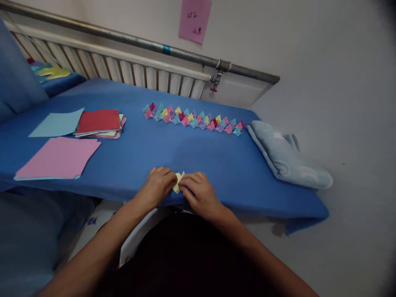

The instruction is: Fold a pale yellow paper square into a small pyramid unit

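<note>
Yellow paper (177,185), small and folded, just below the middle of the frame, near the front edge of the blue surface (133,154). Held from both sides: left hand (157,185) curled, fingertips closed on the left edge; right hand (199,193) pinching the right edge between thumb and forefinger. Left thumb out of sight, so impossible to tell how firm a hold on that side.

Likeliest trouble — a crooked crease, from uneven pulling or from pressing before lining up the layers. Also possible: a tear near the pointed tip at the top, if tugged too hard, or a fold springing open after too early a release. With so little room in front, some risk of a slip off the edge toward the dark clothing (198,255) at the bottom of the frame.

Farther off, in the upper middle, a row of folded paper pieces (189,120), well apart from both hands but probably easy to knock askew with a careless reach. At the left, pink sheets (58,159) close to the front edge — apt to slide if brushed.
</note>
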### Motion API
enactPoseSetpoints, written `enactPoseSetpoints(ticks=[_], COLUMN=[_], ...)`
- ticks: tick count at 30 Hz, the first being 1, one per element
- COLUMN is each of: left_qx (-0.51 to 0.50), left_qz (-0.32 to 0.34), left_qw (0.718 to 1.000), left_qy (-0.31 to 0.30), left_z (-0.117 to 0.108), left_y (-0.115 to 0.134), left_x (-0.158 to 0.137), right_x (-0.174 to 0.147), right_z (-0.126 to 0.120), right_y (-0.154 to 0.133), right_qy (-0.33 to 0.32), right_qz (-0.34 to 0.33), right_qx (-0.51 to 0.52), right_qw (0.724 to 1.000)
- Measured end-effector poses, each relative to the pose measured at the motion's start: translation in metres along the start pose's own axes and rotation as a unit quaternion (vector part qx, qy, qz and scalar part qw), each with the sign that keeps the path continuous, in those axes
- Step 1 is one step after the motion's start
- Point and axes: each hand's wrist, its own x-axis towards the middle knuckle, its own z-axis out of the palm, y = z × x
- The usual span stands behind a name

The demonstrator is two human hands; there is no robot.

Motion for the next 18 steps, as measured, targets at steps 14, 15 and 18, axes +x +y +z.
enactPoseSetpoints(ticks=[14,15,18], left_qx=[-0.026,-0.036,-0.062], left_qz=[0.075,0.074,0.066], left_qw=[0.995,0.995,0.994], left_qy=[0.062,0.062,0.061], left_z=[-0.001,-0.003,-0.006], left_y=[-0.002,-0.002,-0.001], left_x=[-0.028,-0.03,-0.031], right_x=[-0.015,-0.015,-0.014], right_z=[-0.001,0.0,0.002], right_y=[0.005,0.004,0.003], right_qy=[-0.048,-0.043,-0.025], right_qz=[-0.004,0.004,0.022], right_qx=[-0.067,-0.058,-0.032], right_qw=[0.997,0.997,0.999])
